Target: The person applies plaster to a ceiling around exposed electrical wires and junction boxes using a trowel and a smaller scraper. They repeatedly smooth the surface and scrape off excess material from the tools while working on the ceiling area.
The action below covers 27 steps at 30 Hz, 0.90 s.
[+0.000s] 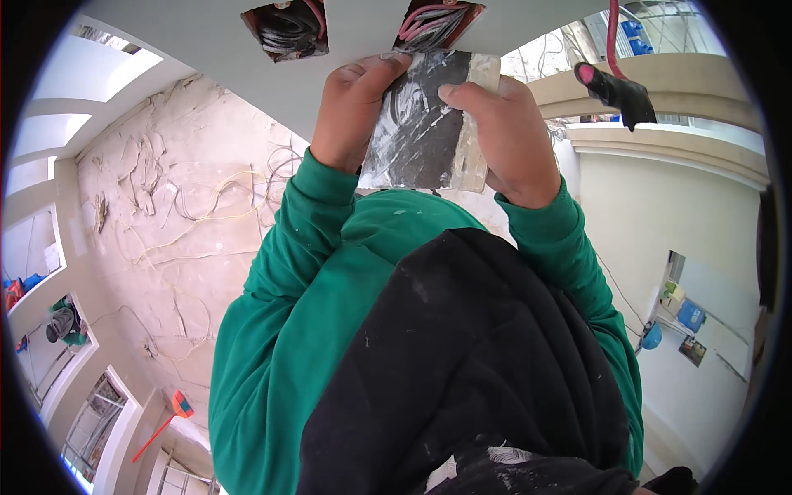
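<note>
My left hand [351,111] and my right hand [516,136] hold a flat rectangular piece [417,124] between them, in front of my chest. Its face is dark grey, smeared with white, and a pale, rough band runs down its right side. The frame does not show for sure what kind of tool or sheet it is. My left fingers close on its upper left edge. On the right, my thumb presses on the face while the other fingers are hidden behind. Just beyond it is a pale panel [264,91] with two square cut-outs [289,31] full of wires.
At the upper right hangs a red cable [613,41] with a black-wrapped end [623,95]. Loose wires [219,206] lie across the stained floor [190,272] to the left. A long-handled orange-red dustpan [181,403] stands lower left. Another person [66,323] is at the far left.
</note>
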Tool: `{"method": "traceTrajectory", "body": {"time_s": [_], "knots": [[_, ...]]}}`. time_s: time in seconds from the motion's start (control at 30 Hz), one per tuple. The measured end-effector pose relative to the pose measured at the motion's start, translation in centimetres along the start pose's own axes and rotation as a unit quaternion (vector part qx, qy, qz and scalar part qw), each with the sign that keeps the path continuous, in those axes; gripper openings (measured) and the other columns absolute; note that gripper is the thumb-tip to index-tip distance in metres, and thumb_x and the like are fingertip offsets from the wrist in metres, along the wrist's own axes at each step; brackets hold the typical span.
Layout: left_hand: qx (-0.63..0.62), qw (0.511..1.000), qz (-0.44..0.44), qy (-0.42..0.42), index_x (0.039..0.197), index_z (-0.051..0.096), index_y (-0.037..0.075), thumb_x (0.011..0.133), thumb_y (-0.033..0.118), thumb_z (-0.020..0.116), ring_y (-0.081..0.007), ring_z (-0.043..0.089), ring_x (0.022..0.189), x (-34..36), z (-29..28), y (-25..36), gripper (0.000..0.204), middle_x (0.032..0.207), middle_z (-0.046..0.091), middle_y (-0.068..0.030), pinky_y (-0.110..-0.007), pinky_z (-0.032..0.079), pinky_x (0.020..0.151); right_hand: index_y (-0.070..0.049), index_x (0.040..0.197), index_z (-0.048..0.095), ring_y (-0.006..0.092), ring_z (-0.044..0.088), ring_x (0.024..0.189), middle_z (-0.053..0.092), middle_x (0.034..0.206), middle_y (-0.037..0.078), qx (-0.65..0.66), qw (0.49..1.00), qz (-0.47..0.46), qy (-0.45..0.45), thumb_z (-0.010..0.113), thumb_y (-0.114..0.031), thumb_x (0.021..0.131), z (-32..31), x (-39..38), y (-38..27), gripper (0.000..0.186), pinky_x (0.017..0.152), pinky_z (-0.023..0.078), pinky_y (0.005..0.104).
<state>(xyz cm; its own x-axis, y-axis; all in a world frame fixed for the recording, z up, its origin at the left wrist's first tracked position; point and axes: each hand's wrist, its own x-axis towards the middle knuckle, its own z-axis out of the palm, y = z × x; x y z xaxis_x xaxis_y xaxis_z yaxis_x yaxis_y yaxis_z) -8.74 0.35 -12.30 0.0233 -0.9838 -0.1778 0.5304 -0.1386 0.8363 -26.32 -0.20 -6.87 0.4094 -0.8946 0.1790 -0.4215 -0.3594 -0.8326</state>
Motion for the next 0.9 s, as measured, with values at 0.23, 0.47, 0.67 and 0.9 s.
{"method": "traceTrajectory", "body": {"time_s": [0.23, 0.47, 0.67, 0.9], "knots": [[-0.005, 1.0, 0.002, -0.004, 0.105, 0.069, -0.009, 0.094, 0.013, 0.062, -0.0109, 0.064, 0.084, 0.5, -0.2, -0.7, 0.026, 0.095, 0.071, -0.0076, -0.023, 0.049, 0.076, 0.001, 0.099, 0.07, 0.0145, 0.065, 0.071, 0.068, 0.083, 0.011, 0.249, 0.955, 0.161, 0.02, 0.057, -0.003, 0.087, 0.3, -0.9, 1.0, 0.018, 0.066, 0.051, 0.0299], [0.571, 0.797, 0.189, 0.056, 0.064, 0.068, -0.001, 0.088, 0.039, 0.075, -0.0117, 0.05, 0.043, 0.1, -0.4, 3.4, 0.047, 0.05, 0.058, -0.0055, -0.031, 0.041, 0.045, 0.003, 0.088, 0.072, 0.0177, 0.062, 0.063, 0.067, 0.075, 0.012, 0.324, 0.933, 0.141, 0.064, 0.065, -0.013, 0.084, 1.7, -1.0, 2.6, 0.017, 0.06, 0.048, 0.0317], [0.64, 0.588, 0.492, 0.052, 0.082, 0.075, 0.003, 0.076, 0.016, 0.086, -0.0068, 0.062, 0.053, 1.5, -0.6, 3.9, 0.018, 0.063, 0.069, -0.0043, -0.021, 0.048, 0.053, -0.003, 0.083, 0.07, 0.0317, 0.063, 0.06, 0.064, 0.068, 0.019, 0.02, 0.995, -0.036, 0.091, 0.06, -0.011, 0.083, 2.1, 0.0, 4.0, 0.014, 0.057, 0.05, 0.0435], [0.612, 0.681, 0.393, 0.086, 0.083, 0.071, -0.003, 0.082, 0.007, 0.079, -0.0063, 0.062, 0.054, 1.4, -0.4, 3.2, 0.013, 0.065, 0.069, -0.0047, -0.021, 0.05, 0.054, -0.007, 0.078, 0.072, 0.038, 0.067, 0.066, 0.065, 0.069, 0.019, -0.157, 0.979, -0.118, 0.053, 0.06, -0.011, 0.077, 2.0, 0.8, 4.0, 0.013, 0.062, 0.055, 0.047]]}}
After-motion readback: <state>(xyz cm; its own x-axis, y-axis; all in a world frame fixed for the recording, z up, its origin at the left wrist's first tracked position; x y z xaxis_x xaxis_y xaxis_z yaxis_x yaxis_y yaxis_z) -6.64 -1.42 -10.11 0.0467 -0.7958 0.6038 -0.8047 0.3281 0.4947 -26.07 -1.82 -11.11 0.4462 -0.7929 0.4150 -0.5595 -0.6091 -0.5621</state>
